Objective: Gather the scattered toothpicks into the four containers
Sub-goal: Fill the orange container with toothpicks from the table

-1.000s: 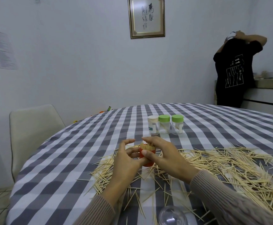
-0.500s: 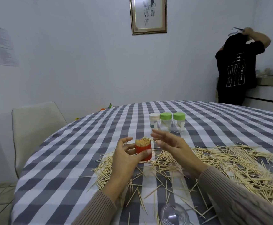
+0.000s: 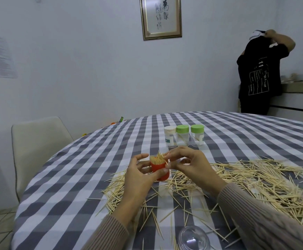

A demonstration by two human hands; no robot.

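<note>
Left hand (image 3: 138,175) grips the packed red container (image 3: 159,169); right hand (image 3: 188,164) pinches one toothpick (image 3: 166,160) at its rim. Filling step. Next probably needs careful threading between crowded tips

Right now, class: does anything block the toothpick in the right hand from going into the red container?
Only its contents. The red container, held by the left hand, is open-topped but packed with toothpicks; the right hand pinches a toothpick at its rim.
</note>
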